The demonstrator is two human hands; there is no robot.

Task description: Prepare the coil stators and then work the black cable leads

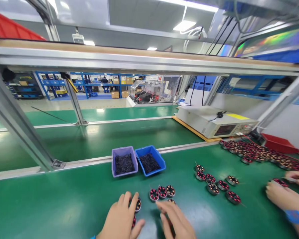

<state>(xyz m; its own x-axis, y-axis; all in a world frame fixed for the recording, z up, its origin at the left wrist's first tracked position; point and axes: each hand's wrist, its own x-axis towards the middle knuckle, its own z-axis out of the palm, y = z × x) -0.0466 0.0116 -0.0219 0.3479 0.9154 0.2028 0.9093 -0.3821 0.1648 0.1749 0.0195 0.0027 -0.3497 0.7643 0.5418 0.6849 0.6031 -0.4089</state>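
My left hand (119,217) is low in the view, thumb apart from the fingers. Its fingertips are beside a small round motor stator (139,204) with copper windings, and a second, red-wound stator (134,221) shows between thumb and fingers. To its right, my right hand (176,220) has its fingers apart and slightly bent. A stator (171,200) is partly hidden behind those fingers. Just beyond them, three stators (161,192) stand side by side on the green tabletop (72,202). I cannot see anything held in either hand.
A purple bin (126,175) and a blue bin (155,172) hold small dark pieces. Several stators (213,188) lie right of centre, with a dense group (254,151) beyond. A co-worker's hands (280,196) work at far right. Behind stands a grey instrument (201,119); a shelf beam (144,61) crosses overhead.
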